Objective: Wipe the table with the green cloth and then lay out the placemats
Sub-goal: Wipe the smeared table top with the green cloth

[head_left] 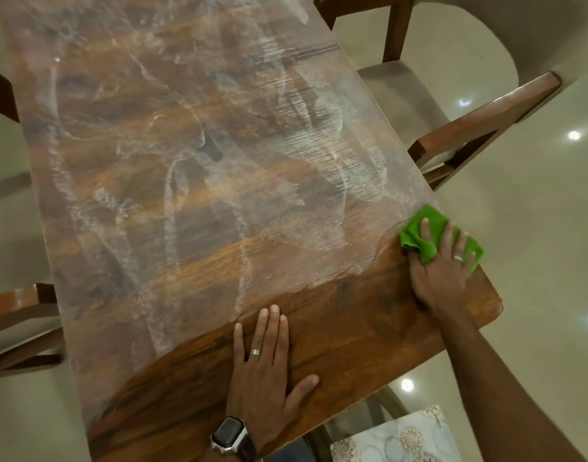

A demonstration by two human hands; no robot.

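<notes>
2 hands meet the bench (192,181): the right hand (442,265) presses the bunched green cloth (416,238) at the right edge, smeared wood lying leftward; the left hand (264,368) rests spread flat.

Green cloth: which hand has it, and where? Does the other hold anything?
Right hand presses on the bunched green cloth, thumb curled at its near edge. Left hand lies flat, holding nothing.
</notes>
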